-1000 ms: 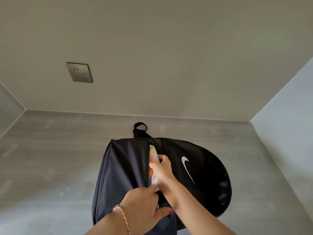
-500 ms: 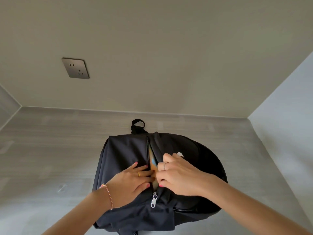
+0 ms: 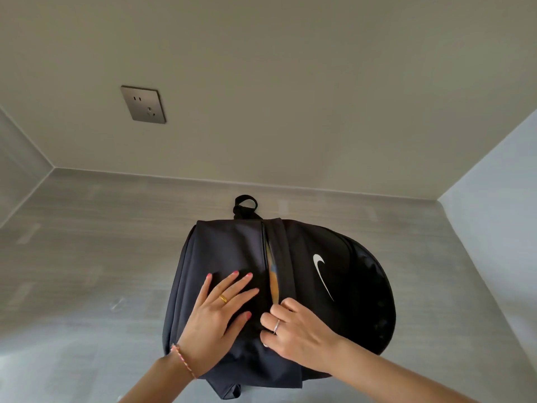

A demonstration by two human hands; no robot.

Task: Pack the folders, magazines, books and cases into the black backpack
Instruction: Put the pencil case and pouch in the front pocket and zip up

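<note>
Black backpack (image 3: 232, 257) lying on the grey tabletop (image 3: 87, 257), pinned by the flat, spread left hand (image 3: 215, 318) so the fabric stays taut; right hand (image 3: 293, 327) pinching at the zip, apparently the pull, to close over colourful contents (image 3: 272, 274) showing in the gap

- A white swoosh logo (image 3: 322, 274) stood on the front panel of the black backpack (image 3: 226, 251), to the right of its partly open zip; it was a brand mark only, with no lettering beside it.
- No words, numbers or labels could be read anywhere else, neither on the colourful item showing through the zip gap nor on the wall socket (image 3: 143, 104).
</note>
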